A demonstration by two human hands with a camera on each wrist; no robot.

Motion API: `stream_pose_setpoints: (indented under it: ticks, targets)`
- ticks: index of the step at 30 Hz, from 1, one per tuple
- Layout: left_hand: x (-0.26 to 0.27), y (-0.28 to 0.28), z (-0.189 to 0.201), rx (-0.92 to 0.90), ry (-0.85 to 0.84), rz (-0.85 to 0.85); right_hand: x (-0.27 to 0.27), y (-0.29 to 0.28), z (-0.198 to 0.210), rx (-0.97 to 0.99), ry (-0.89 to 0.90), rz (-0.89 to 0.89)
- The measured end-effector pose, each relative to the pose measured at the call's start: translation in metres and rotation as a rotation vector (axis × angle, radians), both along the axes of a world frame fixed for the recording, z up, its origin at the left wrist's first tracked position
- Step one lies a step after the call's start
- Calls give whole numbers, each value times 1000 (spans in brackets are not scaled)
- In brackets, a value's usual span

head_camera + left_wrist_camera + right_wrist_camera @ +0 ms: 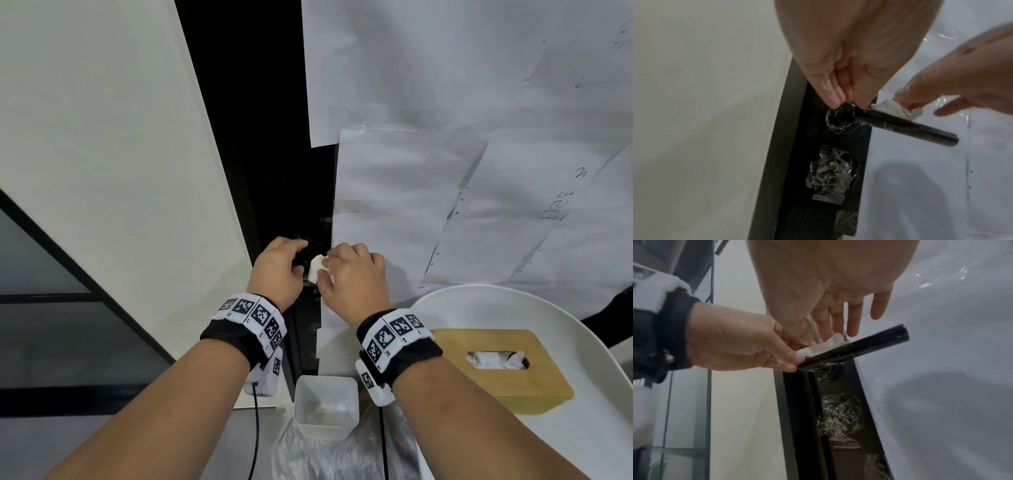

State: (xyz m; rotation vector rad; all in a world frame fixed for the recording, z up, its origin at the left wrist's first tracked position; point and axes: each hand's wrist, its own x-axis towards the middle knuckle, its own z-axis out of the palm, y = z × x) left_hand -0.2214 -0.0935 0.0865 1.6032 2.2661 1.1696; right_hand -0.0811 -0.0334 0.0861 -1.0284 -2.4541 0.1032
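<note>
Wiping a black door handle (900, 126), a person's right hand (352, 277) pinches a tissue wad (890, 108) between thumb and fingertips and presses it onto the top of the lever, close to its neck. The left hand (279, 270) closes thumb and fingers around that neck, at the round rosette (835, 129) on the dark door edge. The lever is rigid, smeared and probably slick, and looks best steadied at its root. The soft, light tissue could tear, so it wants a bunched, gentle grip.
</note>
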Motion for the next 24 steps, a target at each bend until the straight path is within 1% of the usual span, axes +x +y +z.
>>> stream_pose_setpoints:
  ticks: [1, 2, 7, 11, 14, 16, 20, 24]
  targets:
    - [-3, -1, -2, -27, 64, 5, -3, -1, 1, 10, -12, 2]
    - [-4, -2, -3, -45, 91, 10, -6, -2, 1, 23, -19, 1]
    - [-3, -5, -7, -74, 90, 29, -11, -6, -5, 57, -30, -22]
    - [-2, 2, -3, -177, 126, 16, 9, 7, 3, 114, -72, -31]
    - [-2, 1, -4, -149, 177, -16, 28, 17, 5, 134, -100, -104]
    - [-2, 0, -4, -149, 181, -11, 29, 18, 3, 113, -115, -118]
    - [-1, 0, -1, -155, 183, -10, 10, 7, 0, 52, -40, -37]
    - [2, -2, -6, -97, 236, -29, -7, -4, 1, 11, -43, 49]
